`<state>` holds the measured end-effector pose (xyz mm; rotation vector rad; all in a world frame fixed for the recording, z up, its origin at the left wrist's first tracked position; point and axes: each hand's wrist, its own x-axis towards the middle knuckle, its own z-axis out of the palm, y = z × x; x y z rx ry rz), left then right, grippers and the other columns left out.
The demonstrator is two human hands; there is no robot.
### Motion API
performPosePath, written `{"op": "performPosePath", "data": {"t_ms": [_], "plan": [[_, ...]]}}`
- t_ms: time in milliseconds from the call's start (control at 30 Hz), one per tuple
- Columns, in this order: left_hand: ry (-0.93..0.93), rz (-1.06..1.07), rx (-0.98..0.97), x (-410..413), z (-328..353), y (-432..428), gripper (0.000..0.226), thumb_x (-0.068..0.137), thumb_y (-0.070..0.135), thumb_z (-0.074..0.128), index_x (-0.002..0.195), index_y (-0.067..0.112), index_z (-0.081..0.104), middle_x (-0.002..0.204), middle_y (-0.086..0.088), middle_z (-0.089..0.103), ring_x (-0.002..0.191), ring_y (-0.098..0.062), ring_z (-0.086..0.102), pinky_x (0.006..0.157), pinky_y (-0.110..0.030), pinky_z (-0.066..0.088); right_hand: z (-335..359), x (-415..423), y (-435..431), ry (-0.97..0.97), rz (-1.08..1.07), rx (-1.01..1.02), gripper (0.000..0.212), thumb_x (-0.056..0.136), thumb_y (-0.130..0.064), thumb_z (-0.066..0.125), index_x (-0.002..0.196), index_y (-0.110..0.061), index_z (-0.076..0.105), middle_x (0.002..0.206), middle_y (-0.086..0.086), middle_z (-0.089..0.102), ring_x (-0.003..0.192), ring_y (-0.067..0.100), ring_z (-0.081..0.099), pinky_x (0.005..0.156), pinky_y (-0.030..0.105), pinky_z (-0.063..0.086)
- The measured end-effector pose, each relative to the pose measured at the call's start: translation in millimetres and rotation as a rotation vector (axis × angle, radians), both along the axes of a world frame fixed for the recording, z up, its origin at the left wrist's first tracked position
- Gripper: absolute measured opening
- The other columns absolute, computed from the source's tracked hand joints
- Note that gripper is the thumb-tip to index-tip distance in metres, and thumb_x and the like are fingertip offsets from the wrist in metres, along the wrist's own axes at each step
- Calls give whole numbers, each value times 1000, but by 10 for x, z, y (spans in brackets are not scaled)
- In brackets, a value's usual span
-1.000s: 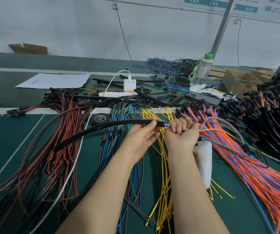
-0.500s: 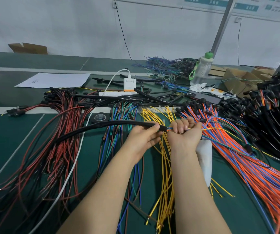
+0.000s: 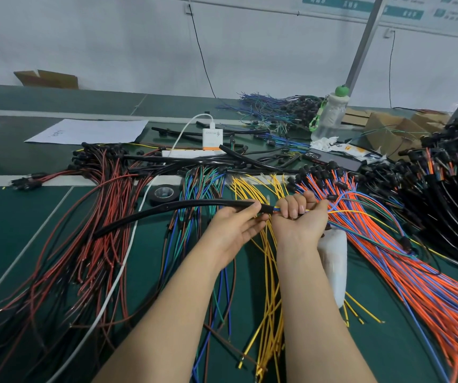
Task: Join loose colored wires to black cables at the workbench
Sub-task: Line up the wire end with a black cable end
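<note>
A long black cable (image 3: 183, 208) arcs from the left of the green bench up to my hands. My left hand (image 3: 236, 225) pinches its right end between thumb and fingers. My right hand (image 3: 297, 217) is a fist gripping a small bunch of colored wires (image 3: 360, 214), blue, yellow, orange and green, whose ends enter the cable's open end (image 3: 268, 208). The wires trail off to the right over the orange and blue pile. Both hands hover just above the bench, almost touching.
Red-brown wires (image 3: 92, 244) lie left, blue-green wires (image 3: 194, 194) and yellow wires (image 3: 269, 272) under my arms, orange-blue wires (image 3: 415, 272) right, black cables (image 3: 449, 194) far right. A tape roll (image 3: 164, 192), white charger (image 3: 212, 138), bottle (image 3: 330, 117), phone (image 3: 333, 158) and white tube (image 3: 334, 266) lie around.
Both hands have shifted slightly to the right, and the gap between the cable's end and my right fist stays small. The grips are the same.
</note>
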<state>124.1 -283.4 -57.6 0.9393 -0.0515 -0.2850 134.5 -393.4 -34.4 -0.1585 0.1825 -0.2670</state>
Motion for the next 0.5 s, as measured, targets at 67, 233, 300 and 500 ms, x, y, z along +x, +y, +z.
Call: {"op": "performPosePath", "data": {"t_ms": [67,233,300,500], "plan": [[-17,8,1,-3,5,-6,4,91,5,58,92,7,61,80,-2,70,72,-10,68,68,-19,56,6,-4,2,-11,-4,7,51,104,-41,29,64,-14,47,42,-6,27,31,8,20,32,18,16],[-50,45,20,-15,-4,-28,5,91,6,58,95,6,61,84,-3,70,76,-9,68,71,-19,56,18,-7,21,-34,-17,15,52,104,-42,28,64,-13,47,41,-5,26,31,8,20,33,18,15],[-51,61,12,-17,-7,-43,5,91,6,58,95,6,61,85,-4,70,76,-9,69,71,-18,55,24,-9,29,-33,-19,12,53,104,-43,29,64,-13,46,42,-5,25,31,8,19,32,18,15],[-46,52,-28,-36,6,-68,5,91,5,57,90,7,62,84,-5,69,74,-10,68,66,-17,54,42,-10,27,-18,-43,-20,52,104,-42,28,64,-14,45,41,-5,25,31,8,18,34,18,13]]}}
